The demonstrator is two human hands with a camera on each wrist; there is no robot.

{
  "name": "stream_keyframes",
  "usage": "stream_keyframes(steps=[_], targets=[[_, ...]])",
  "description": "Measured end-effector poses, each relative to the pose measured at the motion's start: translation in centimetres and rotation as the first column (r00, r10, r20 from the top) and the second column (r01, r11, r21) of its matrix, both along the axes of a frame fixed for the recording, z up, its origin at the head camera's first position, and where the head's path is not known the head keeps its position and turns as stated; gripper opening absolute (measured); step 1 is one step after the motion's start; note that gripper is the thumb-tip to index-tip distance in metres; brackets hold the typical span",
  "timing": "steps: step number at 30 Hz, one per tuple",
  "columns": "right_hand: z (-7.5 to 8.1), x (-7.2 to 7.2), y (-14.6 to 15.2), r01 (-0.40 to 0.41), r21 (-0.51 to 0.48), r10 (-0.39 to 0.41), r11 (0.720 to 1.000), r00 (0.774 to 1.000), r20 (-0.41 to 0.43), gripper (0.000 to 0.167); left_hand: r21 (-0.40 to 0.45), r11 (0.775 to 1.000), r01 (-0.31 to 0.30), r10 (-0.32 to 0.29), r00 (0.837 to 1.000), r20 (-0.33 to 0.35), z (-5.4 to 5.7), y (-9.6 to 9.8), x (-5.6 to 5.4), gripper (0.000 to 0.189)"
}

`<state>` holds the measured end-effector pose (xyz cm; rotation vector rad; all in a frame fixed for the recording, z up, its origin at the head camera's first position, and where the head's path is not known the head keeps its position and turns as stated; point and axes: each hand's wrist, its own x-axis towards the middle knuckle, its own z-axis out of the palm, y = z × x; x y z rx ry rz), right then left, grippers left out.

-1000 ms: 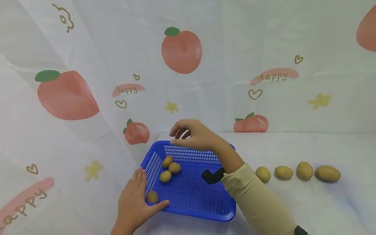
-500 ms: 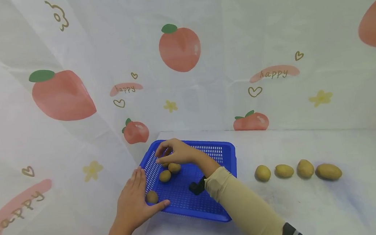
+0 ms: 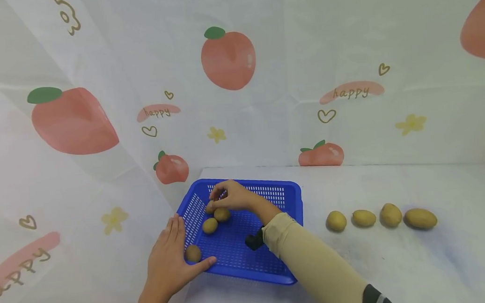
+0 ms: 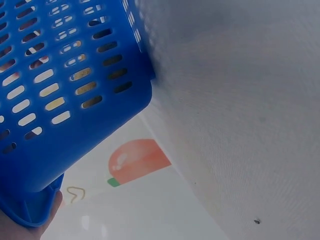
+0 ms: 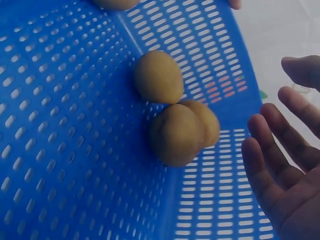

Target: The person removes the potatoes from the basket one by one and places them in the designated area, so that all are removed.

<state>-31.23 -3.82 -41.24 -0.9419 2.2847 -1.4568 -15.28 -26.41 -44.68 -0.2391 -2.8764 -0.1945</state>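
Observation:
A blue plastic basket (image 3: pixel 249 245) with slotted walls holds several small potatoes. Potatoes (image 3: pixel 222 214) (image 5: pixel 178 135) cluster near its back left corner, and another potato (image 3: pixel 193 253) lies at the front left corner. My left hand (image 3: pixel 170 260) rests on that front left corner, fingers straight along the left rim and thumb on the front rim. My right hand (image 3: pixel 235 196) hovers over the back left part, bent fingertips overlapping the rearmost potato (image 3: pixel 210 207) in the head view. In the right wrist view, the right hand's fingers (image 5: pixel 270 170) are spread, with nothing between them.
Several more potatoes (image 3: pixel 363 218) lie in a row on the white tabletop (image 3: pixel 403 271) to the basket's right. A white curtain (image 3: pixel 275 74) printed with peaches hangs behind and to the left, close to the basket's left side.
My right hand has come from above the basket's back rim, left and down toward the clustered potatoes. My left hand keeps its place on the corner. The head view has shifted slightly.

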Motion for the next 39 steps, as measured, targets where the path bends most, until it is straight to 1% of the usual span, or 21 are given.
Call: stream_keyframes(steps=[4,12,17,22,28,31,36,39], targets=[[-0.4,0.0,0.0,0.009,0.044,-0.008,0.999,1.000,-0.030,0.024,-0.001,1.000,0.005,-0.005,1.000,-0.021,0.1,0.1,0.1,0.136],[-1.2,0.1,-0.1,-0.012,0.119,0.020,0.993,0.997,-0.073,0.029,-0.003,1.000,0.002,-0.002,1.000,-0.018,0.2,0.2,0.3,0.135],[-1.2,0.3,0.0,-0.020,0.163,0.029,0.986,0.998,-0.057,0.030,0.005,1.000,0.007,-0.007,1.000,-0.024,0.0,0.1,0.3,0.134],[-1.0,0.6,0.0,-0.017,0.172,0.023,0.985,0.999,-0.029,0.032,0.013,1.000,0.005,-0.005,1.000,-0.014,-0.2,0.1,0.2,0.136],[-1.1,0.5,0.0,-0.012,0.206,0.017,0.979,1.000,-0.026,0.037,0.003,1.000,0.009,-0.009,1.000,-0.029,0.2,0.1,0.2,0.134],[-1.2,0.5,-0.1,-0.009,0.220,0.015,0.975,1.000,-0.025,0.038,0.003,1.000,0.010,-0.010,0.999,-0.037,0.1,0.1,0.2,0.134],[-1.5,0.5,-0.1,-0.003,0.215,0.009,0.977,1.000,-0.026,0.037,0.004,1.000,0.016,-0.016,0.998,-0.060,0.0,0.1,0.3,0.134],[-1.6,0.5,-0.1,0.004,0.224,0.003,0.975,1.000,-0.031,0.036,0.003,1.000,0.015,-0.015,0.998,-0.057,-0.1,0.1,0.3,0.134]])
